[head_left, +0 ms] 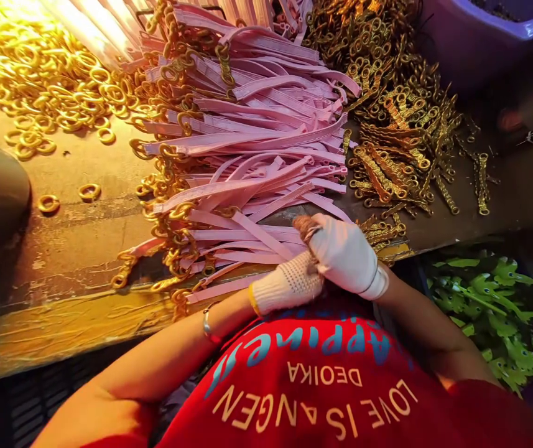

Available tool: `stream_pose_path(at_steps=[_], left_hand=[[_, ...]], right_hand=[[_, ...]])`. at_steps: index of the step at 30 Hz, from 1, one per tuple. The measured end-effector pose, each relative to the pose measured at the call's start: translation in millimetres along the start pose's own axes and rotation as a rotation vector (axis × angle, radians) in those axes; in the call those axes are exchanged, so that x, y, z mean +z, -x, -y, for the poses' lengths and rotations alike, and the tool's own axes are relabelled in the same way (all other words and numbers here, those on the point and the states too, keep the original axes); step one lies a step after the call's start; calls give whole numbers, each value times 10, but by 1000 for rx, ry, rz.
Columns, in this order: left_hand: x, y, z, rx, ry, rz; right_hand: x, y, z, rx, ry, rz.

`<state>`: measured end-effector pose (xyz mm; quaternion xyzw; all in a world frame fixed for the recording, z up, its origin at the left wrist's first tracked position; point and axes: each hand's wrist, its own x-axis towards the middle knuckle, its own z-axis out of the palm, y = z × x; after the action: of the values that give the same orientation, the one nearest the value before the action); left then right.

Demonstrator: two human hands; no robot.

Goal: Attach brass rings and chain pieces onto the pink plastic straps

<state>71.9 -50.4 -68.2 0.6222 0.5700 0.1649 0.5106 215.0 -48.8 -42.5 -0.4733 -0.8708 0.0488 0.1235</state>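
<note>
In white gloves, my left hand [288, 285] and my right hand [347, 255] meet in front of my body at the near edge of the workbench. The left glove has a dotted palm and a yellow cuff, and its fingers curl in against the right hand. The right hand's fingers are closed, with bare fingertips showing. Whatever lies between the hands is hidden. Just beyond them spreads a thick pile of pink straps [266, 134], with gold rings and links [173, 214] at their left ends. One pink strap [264, 233] runs towards the left hand.
Loose gold rings [79, 87] are heaped at the far left of the workbench [89, 233]. Gold braided links [387, 143] form a pile on the right. A purple basin [490, 37] stands behind them. Green leaf-like pieces [499, 305] lie below the bench's right edge.
</note>
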Motion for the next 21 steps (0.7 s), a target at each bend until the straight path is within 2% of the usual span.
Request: stream_pose_path(at_steps=[3,5,8,11,14,16,18,21], left_hand=[[-67,24,-64,-3,307,178],[-161,13,-70,-14,566,234],[-247,-14,-15,-10,726,255],[-233,-32,69,-42,754,271],[-201,-35,111,-78,769,263],[-209,-26,97,-94,755,254],[-244,-11,58,-100,695,240],[-313,8,2,-72,544,229]], right_hand=[[-65,58,-179,74,-423,-90],[-88,135,-274,85,-666,-110],[-74,216,-297,69,-788,-80],[-59,219,-201,112,-563,-19],[-94,173,-74,224,-151,196],[-114,138,-18,240,47,304],[-99,115,-3,210,127,296],[-15,108,-41,190,59,201]])
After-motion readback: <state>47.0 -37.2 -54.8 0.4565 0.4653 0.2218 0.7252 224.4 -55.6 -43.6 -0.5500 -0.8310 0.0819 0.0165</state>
